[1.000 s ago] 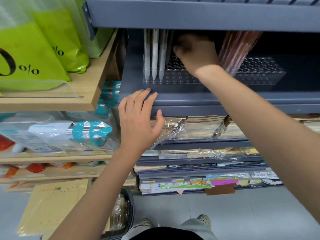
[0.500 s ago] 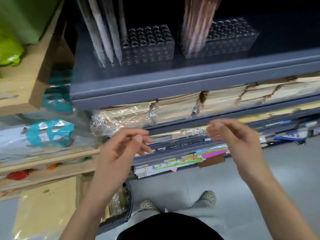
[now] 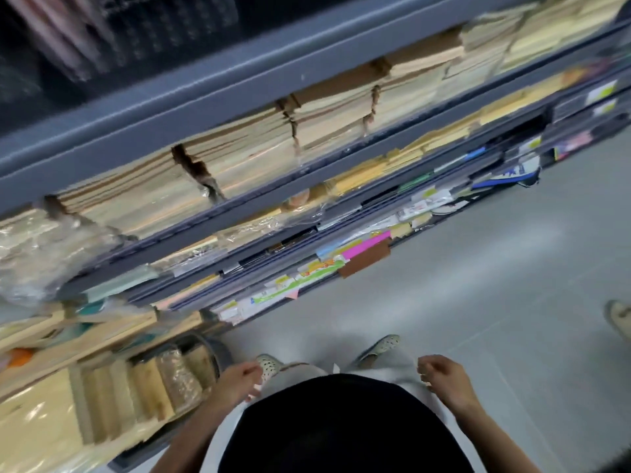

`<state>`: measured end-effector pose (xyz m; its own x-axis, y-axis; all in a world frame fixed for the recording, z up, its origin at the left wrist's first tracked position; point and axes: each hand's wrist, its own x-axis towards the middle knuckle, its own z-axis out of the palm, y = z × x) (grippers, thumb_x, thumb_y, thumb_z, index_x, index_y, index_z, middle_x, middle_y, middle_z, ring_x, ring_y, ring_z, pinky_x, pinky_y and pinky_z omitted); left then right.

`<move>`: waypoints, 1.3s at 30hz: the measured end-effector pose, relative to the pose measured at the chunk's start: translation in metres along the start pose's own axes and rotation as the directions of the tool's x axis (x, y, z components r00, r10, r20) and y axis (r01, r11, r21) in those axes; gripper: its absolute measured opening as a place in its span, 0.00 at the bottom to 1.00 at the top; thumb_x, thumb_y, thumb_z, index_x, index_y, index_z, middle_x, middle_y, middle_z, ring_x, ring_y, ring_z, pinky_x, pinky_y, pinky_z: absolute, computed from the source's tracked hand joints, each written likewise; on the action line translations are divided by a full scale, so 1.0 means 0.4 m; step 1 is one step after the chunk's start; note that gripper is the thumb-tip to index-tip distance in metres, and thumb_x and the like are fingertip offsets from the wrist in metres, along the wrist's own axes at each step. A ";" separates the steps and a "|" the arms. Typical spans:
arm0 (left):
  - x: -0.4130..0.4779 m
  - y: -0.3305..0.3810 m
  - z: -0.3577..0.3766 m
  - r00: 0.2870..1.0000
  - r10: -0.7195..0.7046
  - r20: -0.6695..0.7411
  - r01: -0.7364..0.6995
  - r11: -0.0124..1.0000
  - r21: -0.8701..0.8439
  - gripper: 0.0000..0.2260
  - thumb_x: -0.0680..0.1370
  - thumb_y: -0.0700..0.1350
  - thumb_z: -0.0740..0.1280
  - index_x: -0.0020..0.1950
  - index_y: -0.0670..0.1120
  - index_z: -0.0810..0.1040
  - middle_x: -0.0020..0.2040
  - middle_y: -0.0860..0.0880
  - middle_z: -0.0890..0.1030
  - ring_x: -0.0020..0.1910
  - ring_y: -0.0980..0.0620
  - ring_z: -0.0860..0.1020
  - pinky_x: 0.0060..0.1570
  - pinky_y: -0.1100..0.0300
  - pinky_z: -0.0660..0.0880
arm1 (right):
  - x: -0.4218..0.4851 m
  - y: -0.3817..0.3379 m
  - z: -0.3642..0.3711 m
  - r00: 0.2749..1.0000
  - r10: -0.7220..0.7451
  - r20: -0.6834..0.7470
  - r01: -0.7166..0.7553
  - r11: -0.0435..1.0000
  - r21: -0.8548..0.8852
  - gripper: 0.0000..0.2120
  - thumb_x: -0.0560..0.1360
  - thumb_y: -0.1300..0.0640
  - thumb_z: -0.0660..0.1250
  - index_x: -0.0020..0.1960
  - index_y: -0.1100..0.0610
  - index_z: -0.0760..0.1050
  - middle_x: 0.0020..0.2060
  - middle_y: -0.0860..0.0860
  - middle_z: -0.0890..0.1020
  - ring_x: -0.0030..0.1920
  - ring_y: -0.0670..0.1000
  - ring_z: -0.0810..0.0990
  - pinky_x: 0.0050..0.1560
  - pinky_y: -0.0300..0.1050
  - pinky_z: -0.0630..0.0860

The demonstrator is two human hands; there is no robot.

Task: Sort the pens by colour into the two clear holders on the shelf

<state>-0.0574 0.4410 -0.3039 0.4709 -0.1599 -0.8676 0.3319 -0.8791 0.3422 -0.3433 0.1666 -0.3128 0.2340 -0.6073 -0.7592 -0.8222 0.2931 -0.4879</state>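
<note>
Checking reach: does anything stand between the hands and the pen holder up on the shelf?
Nothing visible does. The left hand and right hand hang low and empty; only open air separates them from the blurred holder on the shelf above.

We list: clear perforated holder (image 3: 170, 25) on grey metal shelf (image 3: 239, 83); pinkish pens (image 3: 58, 35) at its left; brown envelope stacks (image 3: 324, 131) beneath.
</note>
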 end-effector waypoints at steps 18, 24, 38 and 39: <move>-0.200 0.747 0.286 0.844 0.521 -0.126 -0.534 0.835 -0.130 0.07 0.81 0.34 0.64 0.52 0.43 0.81 0.45 0.47 0.86 0.42 0.47 0.83 0.46 0.52 0.78 | 0.170 -0.413 -0.628 0.870 -0.483 -0.095 0.488 0.872 0.039 0.05 0.74 0.54 0.72 0.45 0.43 0.81 0.43 0.40 0.85 0.43 0.39 0.83 0.45 0.30 0.76; -0.278 1.030 0.271 0.659 0.711 -0.246 -0.741 0.670 -0.051 0.06 0.79 0.46 0.69 0.51 0.57 0.82 0.50 0.57 0.86 0.52 0.58 0.83 0.55 0.58 0.78 | 0.193 -0.741 -0.821 0.580 -0.787 -0.208 0.791 0.606 -0.084 0.10 0.74 0.42 0.66 0.54 0.40 0.78 0.48 0.35 0.82 0.48 0.37 0.80 0.41 0.23 0.72; -0.383 1.706 0.103 0.257 0.848 -0.463 -0.812 0.449 0.372 0.05 0.79 0.44 0.66 0.52 0.48 0.80 0.50 0.49 0.83 0.53 0.49 0.82 0.59 0.52 0.77 | 0.285 -1.194 -0.936 -0.001 -0.994 -0.108 0.838 0.058 -0.542 0.10 0.77 0.56 0.68 0.58 0.58 0.78 0.48 0.51 0.81 0.50 0.55 0.75 0.53 0.49 0.71; -0.359 1.746 0.096 0.315 0.824 -0.471 -0.746 0.522 0.414 0.07 0.80 0.45 0.67 0.55 0.44 0.80 0.52 0.47 0.84 0.55 0.48 0.82 0.60 0.53 0.76 | 0.291 -1.211 -0.936 0.008 -0.995 -0.102 0.836 0.063 -0.546 0.10 0.77 0.56 0.68 0.57 0.58 0.78 0.45 0.51 0.79 0.47 0.54 0.74 0.51 0.47 0.70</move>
<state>0.0754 -0.1674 0.0459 0.8066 -0.5636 0.1781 -0.5163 -0.5252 0.6765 -0.1121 -0.3224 -0.0036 0.7670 -0.3717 0.5230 -0.1391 -0.8921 -0.4299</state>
